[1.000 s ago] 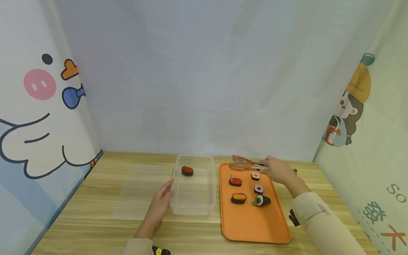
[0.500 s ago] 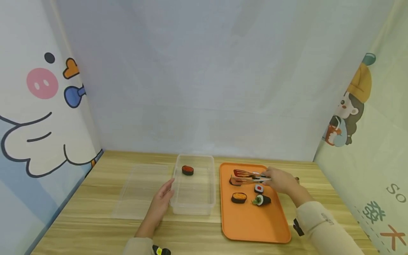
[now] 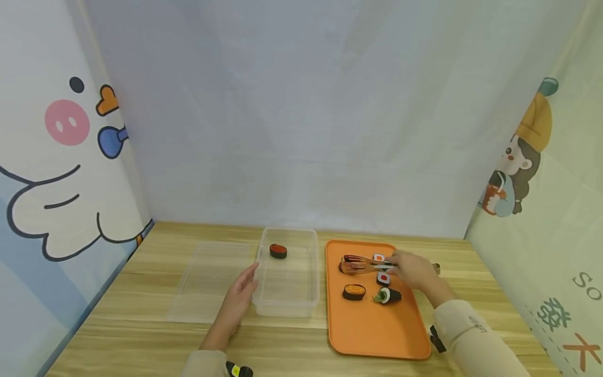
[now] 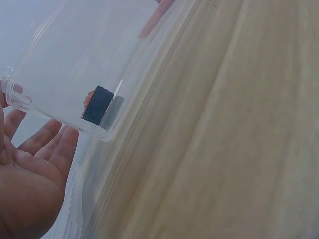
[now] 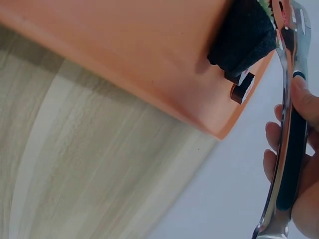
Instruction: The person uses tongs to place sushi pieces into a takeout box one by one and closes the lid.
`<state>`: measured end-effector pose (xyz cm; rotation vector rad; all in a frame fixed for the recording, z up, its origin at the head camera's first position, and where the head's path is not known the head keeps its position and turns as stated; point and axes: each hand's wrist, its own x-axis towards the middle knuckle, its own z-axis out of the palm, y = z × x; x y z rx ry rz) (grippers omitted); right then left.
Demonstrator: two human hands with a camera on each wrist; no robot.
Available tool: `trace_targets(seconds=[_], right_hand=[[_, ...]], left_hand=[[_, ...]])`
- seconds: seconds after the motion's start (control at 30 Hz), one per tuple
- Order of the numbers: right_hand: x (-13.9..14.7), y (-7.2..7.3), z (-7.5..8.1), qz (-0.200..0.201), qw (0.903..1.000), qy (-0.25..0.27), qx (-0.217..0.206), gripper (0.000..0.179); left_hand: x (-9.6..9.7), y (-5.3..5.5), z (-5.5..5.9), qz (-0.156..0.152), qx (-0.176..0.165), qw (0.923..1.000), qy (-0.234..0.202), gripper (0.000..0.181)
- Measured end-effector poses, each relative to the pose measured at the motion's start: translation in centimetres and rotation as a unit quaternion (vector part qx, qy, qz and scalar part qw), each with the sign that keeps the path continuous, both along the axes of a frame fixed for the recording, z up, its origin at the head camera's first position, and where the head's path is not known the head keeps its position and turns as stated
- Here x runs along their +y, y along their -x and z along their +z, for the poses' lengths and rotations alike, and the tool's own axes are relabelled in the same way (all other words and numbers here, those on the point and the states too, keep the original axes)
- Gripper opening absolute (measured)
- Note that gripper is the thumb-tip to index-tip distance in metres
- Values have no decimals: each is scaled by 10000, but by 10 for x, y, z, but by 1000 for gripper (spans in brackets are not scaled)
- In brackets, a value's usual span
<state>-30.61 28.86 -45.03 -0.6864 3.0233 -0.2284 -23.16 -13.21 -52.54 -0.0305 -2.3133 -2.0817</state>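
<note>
My right hand [image 3: 415, 270] grips metal serving tongs [image 5: 292, 154] with dark handle inlays. Their slotted, orange-looking ends point left over the orange tray [image 3: 377, 332]. They overlap a red-topped sushi piece [image 3: 347, 269] near the tray's left side, hiding most of it. My left hand [image 3: 237, 294] is at the left wall of a clear plastic box [image 3: 285, 310], its fingers extended along the outside by the rim. Inside the box, toward the back, sits a red roe sushi [image 3: 278, 251] wrapped in black, seen side-on in the left wrist view.
Also on the tray are an orange-topped sushi [image 3: 354, 292], a black hand roll [image 3: 388, 296] with green filling, and two small white-and-black rolls, one with a red centre [image 3: 383, 278]. A clear flat lid [image 3: 207, 283] lies left of the box.
My right hand has lowered the tongs from above the tray's back edge, toward me, over the red-topped sushi. Their ends look closer together. My left hand stays by the box.
</note>
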Motion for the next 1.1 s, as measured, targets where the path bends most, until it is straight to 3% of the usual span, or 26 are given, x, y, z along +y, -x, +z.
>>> trace_targets(seconds=[0.13, 0.4, 0.7, 1.1], right_hand=[[-1, -1, 5, 39, 9998, 4, 182, 36], [-8, 3, 19, -169, 9998, 139, 45, 37], [-24, 5, 35, 378, 9973, 292, 556, 35], [-72, 7, 43, 481, 9971, 317, 497, 37]], left_hand=[[0, 1, 0, 6, 21, 10000, 38, 47], [0, 1, 2, 23, 42, 10000, 12, 47], [-1, 2, -1, 11, 30, 10000, -83, 47], [3, 2, 0, 50, 24, 9998, -181, 46]])
